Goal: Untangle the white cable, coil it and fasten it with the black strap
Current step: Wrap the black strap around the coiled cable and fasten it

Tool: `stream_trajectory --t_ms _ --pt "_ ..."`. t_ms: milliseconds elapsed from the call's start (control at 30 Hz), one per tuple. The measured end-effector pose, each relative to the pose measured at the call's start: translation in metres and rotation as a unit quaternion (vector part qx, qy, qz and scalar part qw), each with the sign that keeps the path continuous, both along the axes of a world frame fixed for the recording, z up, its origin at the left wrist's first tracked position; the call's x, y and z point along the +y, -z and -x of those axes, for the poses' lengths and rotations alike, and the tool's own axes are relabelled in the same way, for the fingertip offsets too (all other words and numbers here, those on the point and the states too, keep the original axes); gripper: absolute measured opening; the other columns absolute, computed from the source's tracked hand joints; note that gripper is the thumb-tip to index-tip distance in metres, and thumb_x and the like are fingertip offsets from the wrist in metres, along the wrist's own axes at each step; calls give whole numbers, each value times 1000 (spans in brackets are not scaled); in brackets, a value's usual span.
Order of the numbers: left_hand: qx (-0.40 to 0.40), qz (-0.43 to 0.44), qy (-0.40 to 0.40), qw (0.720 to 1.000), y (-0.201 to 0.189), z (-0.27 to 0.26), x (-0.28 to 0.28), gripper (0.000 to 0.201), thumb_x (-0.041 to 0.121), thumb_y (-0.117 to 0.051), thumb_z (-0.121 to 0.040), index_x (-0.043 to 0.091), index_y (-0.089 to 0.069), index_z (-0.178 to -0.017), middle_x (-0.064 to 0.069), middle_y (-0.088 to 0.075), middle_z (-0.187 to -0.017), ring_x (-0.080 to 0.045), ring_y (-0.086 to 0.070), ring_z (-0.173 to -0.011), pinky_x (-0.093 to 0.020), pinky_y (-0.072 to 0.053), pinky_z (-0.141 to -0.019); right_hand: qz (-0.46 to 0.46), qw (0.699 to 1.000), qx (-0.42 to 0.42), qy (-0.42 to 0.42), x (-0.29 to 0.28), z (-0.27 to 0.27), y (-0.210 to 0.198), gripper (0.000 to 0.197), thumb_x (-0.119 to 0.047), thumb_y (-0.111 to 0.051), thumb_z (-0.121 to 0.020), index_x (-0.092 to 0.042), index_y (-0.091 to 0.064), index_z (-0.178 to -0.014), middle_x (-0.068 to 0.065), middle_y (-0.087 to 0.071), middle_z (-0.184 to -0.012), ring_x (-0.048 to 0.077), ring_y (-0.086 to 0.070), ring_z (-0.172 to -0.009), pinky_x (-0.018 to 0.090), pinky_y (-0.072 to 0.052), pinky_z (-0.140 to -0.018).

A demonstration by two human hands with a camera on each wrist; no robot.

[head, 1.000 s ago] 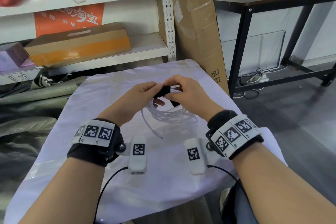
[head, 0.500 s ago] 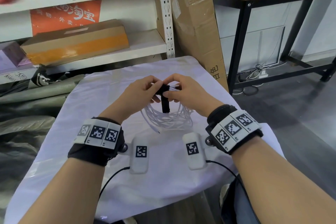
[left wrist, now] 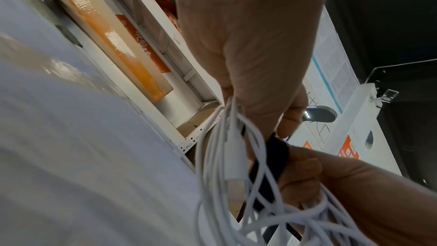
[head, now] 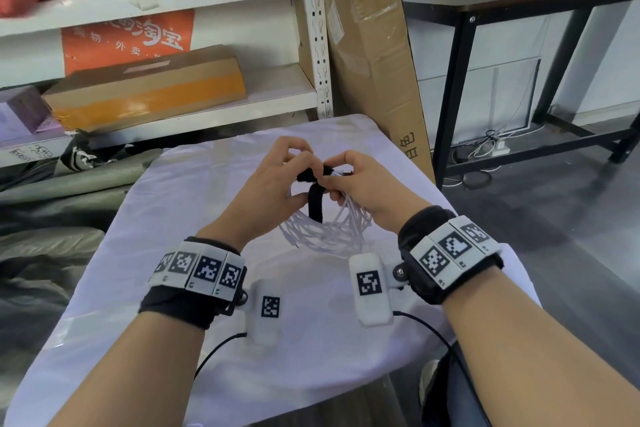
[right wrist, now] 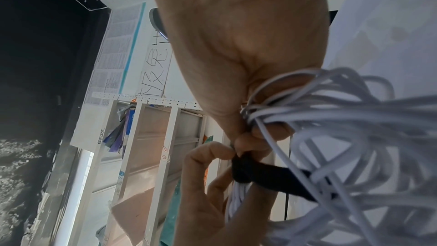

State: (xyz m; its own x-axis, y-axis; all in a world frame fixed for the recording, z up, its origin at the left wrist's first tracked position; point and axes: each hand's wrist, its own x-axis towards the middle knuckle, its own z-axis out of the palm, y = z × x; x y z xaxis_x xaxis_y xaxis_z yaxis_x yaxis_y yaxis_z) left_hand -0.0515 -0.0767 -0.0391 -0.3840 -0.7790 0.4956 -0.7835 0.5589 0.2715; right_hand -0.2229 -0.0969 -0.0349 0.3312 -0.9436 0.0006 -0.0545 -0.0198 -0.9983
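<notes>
The white cable (head: pixel 329 234) hangs as a loose coil of several loops above the white-covered table (head: pixel 194 204). Its top is bunched between my two hands. My left hand (head: pixel 304 180) pinches the black strap (head: pixel 316 203) where it crosses the bunch. The strap's free end hangs down through the coil. My right hand (head: pixel 334 180) grips the bunched loops beside the strap. In the left wrist view the cable (left wrist: pixel 222 156) and a white plug run past the strap (left wrist: pixel 275 153). In the right wrist view the strap (right wrist: pixel 262 173) wraps the cable (right wrist: pixel 343 137) under both hands' fingertips.
White shelving (head: pixel 214 114) with a cardboard box (head: pixel 149 88) stands behind the table. A tall cardboard carton (head: pixel 374 55) leans at the table's far right corner. A black-framed table (head: pixel 519 10) stands to the right. Grey-green rolls (head: pixel 62 184) lie at the left.
Both hands have risen a little with the coil. The strap, first mostly hidden between the fingers, now lies over the bunched loops with its tail hanging down.
</notes>
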Motion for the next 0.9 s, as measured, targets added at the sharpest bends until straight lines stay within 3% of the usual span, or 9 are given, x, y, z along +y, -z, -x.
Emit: stream_trajectory --t_ms 133,200,267,367,433,633,700,800,900 --pt "48 -3 2 999 1 -1 -1 22 18 -75 -79 15 -61 -95 3 -40 -117 4 -49 -95 -2 -35 -84 -12 1000 -9 7 -1 0 -1 24 -9 -63 -89 -5 -56 -111 7 -59 -68 6 -51 -50 17 -44 -49" --pt "67 -5 6 998 -1 -2 0 19 18 -75 -78 15 -64 -94 1 -44 -118 -1 -52 -98 -2 -35 -87 -19 1000 -19 13 -1 1 -3 24 -7 -62 -90 -4 -55 -113 7 -59 -69 5 -51 -49 14 -44 -47" --pt "97 -21 11 995 -2 0 2 17 18 -74 -79 14 -67 -95 0 -47 -119 -6 -55 -99 -7 -39 -91 -17 999 -25 15 0 1 -3 26 -7 -63 -89 -4 -55 -114 7 -58 -70 7 -52 -52 16 -45 -50" --pt "152 -55 1 987 -5 3 4 11 19 -73 -82 17 -72 -93 6 -54 -116 -10 -56 -107 -27 -45 -98 -1 1000 -16 15 0 0 -4 25 -8 -61 -90 -4 -54 -114 7 -58 -70 9 -51 -57 20 -44 -55" --pt "172 -71 -23 982 -9 2 5 12 22 -70 -84 22 -74 -95 12 -58 -114 -11 -52 -113 -28 -43 -98 1 1000 -9 19 -1 0 -6 20 -9 -54 -94 -5 -54 -114 6 -62 -73 9 -50 -60 21 -43 -58" --pt "102 -65 -45 992 -24 6 11 15 27 -65 -88 24 -75 -99 12 -61 -97 -12 -49 -101 -21 -41 -83 53 998 42 -10 -3 1 0 16 -15 -53 -96 -10 -64 -107 3 -67 -77 6 -49 -59 15 -41 -54" --pt "114 -86 -21 989 -31 11 15 14 26 -66 -88 22 -76 -97 13 -62 -92 -8 -54 -94 -18 -42 -80 71 996 52 -13 -4 1 2 16 -13 -53 -96 -11 -68 -100 2 -67 -75 4 -49 -57 14 -40 -54" --pt "204 -107 -21 973 -40 6 17 14 23 -64 -89 24 -76 -96 7 -66 -94 -6 -61 -87 -17 -46 -80 67 997 41 -14 -5 3 1 22 -6 -50 -96 -7 -67 -109 3 -68 -78 5 -49 -58 16 -40 -56" --pt "322 -127 -80 935 -32 -5 11 11 20 -65 -89 24 -75 -91 1 -70 -92 -11 -61 -83 -25 -47 -81 74 993 67 -57 -1 1 1 25 -6 -51 -96 -8 -65 -117 2 -69 -81 4 -51 -60 15 -42 -58"
